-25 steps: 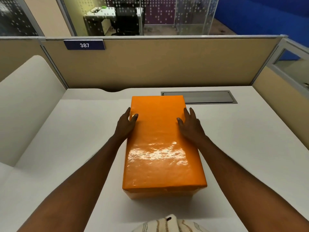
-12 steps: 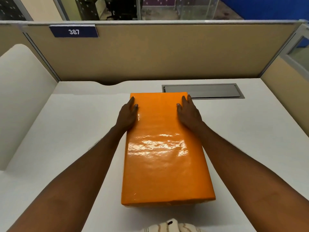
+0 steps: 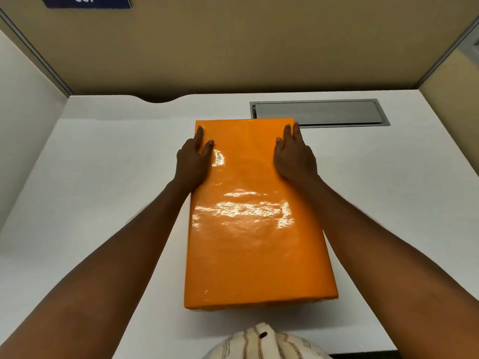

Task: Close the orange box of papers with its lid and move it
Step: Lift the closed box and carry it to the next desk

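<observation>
Head view, the only one: orange box (image 3: 256, 216) is seen lengthwise on the white desk (image 3: 103, 177), lid (image 3: 248, 141) already seated, glossy top, no gap visible along the near edge. Papers are not visible.

Left hand (image 3: 193, 164) is laid flat against the box's left long side near the far end, fingers extended, thumb resting over the lid's top edge. Right hand (image 3: 294, 161) is mirrored on the opposite side, fingers reaching almost to the far corner. Both hands are open-palmed and pressed on the box between them; nothing is wrapped or curled under it. Whether the box is lifted off the desk cannot be told.

Just beyond the right fingertips a grey cable tray cover (image 3: 318, 112) is set into the desk; the box's far right corner sits right at it. Ahead of both hands the tan partition (image 3: 233, 47) closes off the desk. Near the wearer, below the box, a striped garment (image 3: 261, 343) is seen.

Judged step: closing looks done, move is in hand. For a clean move, equal squeeze from both palms is needed so the box is not yawed. The surface looks slick, so slip is likely if grip is kept only on the side walls; fingers should be hooked under the base edge. The lid should be pinned by the thumbs so it is not popped off.
</observation>
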